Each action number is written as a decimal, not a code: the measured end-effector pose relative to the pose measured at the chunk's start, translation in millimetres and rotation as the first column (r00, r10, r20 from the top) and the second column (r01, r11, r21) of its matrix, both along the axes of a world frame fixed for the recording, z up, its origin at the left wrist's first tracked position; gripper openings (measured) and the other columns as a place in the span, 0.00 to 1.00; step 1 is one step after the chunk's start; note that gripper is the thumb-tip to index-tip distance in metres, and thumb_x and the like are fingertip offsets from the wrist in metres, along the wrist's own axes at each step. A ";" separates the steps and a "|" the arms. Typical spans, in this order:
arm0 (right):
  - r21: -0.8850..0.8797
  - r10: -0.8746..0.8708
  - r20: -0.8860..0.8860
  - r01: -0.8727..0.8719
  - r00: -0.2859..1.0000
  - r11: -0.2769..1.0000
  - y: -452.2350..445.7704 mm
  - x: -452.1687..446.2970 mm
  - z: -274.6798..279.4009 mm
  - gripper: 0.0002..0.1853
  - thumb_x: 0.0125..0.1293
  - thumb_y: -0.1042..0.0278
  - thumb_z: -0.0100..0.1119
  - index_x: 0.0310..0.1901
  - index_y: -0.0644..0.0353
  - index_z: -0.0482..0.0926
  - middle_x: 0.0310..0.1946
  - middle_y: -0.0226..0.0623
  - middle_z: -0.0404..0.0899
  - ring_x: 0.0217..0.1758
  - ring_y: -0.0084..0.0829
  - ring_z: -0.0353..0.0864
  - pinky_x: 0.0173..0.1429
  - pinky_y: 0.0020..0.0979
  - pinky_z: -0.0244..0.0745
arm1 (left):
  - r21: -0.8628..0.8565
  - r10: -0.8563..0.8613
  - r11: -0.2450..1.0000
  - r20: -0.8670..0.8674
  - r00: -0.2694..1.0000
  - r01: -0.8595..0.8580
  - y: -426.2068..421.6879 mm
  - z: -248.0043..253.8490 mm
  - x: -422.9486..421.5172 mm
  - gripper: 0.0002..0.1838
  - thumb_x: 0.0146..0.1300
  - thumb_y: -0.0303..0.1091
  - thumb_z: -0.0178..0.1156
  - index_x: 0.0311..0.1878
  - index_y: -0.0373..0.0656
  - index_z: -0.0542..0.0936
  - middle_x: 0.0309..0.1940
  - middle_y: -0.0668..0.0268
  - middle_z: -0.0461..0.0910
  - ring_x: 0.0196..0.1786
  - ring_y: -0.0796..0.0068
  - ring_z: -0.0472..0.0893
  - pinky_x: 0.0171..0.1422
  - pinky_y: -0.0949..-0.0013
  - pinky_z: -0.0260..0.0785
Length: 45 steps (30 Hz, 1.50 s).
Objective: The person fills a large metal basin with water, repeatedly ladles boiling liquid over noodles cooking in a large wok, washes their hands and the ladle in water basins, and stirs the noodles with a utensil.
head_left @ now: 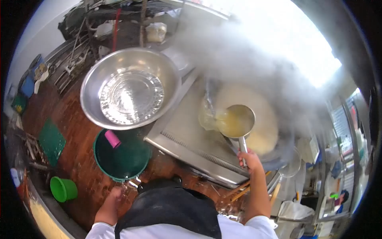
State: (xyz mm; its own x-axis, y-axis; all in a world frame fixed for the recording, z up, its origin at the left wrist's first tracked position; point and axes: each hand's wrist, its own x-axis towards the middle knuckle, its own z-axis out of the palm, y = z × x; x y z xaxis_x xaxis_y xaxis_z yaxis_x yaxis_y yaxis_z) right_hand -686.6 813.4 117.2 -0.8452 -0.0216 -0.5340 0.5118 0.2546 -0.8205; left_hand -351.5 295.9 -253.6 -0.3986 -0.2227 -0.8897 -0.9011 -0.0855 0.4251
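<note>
Steam (234, 47) billows over a broad round of pale, cloudy liquid (264, 123) set into a stainless-steel worktop (187, 115), blurring much of the far side. Above that liquid, the person's right hand (249, 159) is clamped on the handle of a metal saucepan (249, 114), whose mouth faces the camera and shows yellowish liquid inside. At the saucepan's left rim a translucent, glistening mass (207, 113) spreads out; whether it is liquid in motion or clear film cannot be told.

The two hands are well apart. The left hand (114, 195) is low beside the person's body, near the front rim of a dark green tub (121, 161); it is blurred, and how its fingers stand cannot be told. A pink cup (113, 139) shows at the tub's back left, tilted.

Beyond the tub, a large, shiny metal basin (130, 93) sits at the left end of the worktop, partly overlapping the tub in the view. Further left, a bright green bucket (63, 189) and a flat green panel (52, 141) are on the reddish-brown floor (81, 153). The person wears a black apron (167, 209) over a white short-sleeved top (250, 230). Long wooden handles (275, 194) show to the right of the right forearm.
</note>
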 end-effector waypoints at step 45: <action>0.693 0.384 -0.556 0.156 0.737 0.703 -67.7 -32.6 -27.6 0.23 0.51 0.63 0.60 0.51 0.57 0.71 0.37 0.51 0.77 0.42 0.51 0.76 0.46 0.42 0.69 | -0.031 0.173 0.985 0.216 0.961 -0.170 18.7 79.1 15.2 0.13 0.60 0.46 0.51 0.37 0.49 0.77 0.22 0.71 0.74 0.21 0.74 0.71 0.25 0.67 0.62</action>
